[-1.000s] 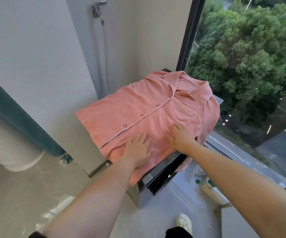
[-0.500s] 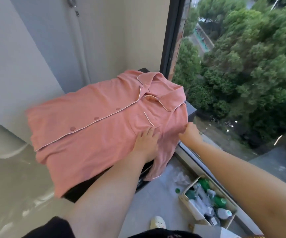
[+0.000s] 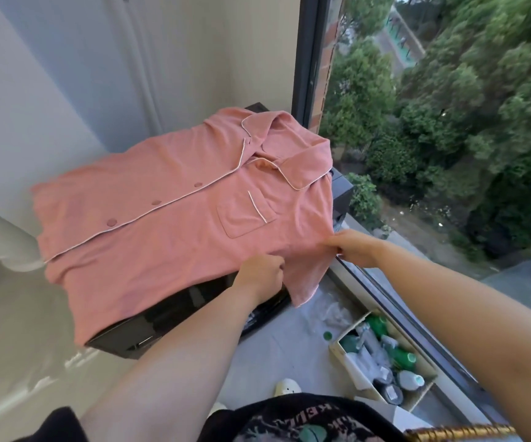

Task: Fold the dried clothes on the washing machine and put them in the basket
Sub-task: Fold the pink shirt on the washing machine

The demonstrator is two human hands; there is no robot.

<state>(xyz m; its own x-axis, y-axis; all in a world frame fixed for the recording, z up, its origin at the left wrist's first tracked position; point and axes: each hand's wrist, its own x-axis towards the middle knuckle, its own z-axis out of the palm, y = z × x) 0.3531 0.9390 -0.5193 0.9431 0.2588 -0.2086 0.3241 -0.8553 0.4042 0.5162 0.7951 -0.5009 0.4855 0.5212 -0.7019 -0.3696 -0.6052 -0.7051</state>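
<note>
A pink pyjama shirt with white piping, buttons and a chest pocket lies front up on the dark washing machine, collar toward the window. Its near right sleeve hangs over the machine's edge. My left hand pinches the fabric at the near edge, where the sleeve begins. My right hand grips the shirt's right edge near the shoulder. No basket is in view.
A tall window with a dark frame runs along the right, with trees outside. On the floor by the window stands a cardboard box of bottles. A white shoe shows below. Pale walls close in the left and the back.
Both hands left the flat of the shirt and slid right to its near right edge, where they now grip the fabric by the sleeve. The view swung right.
</note>
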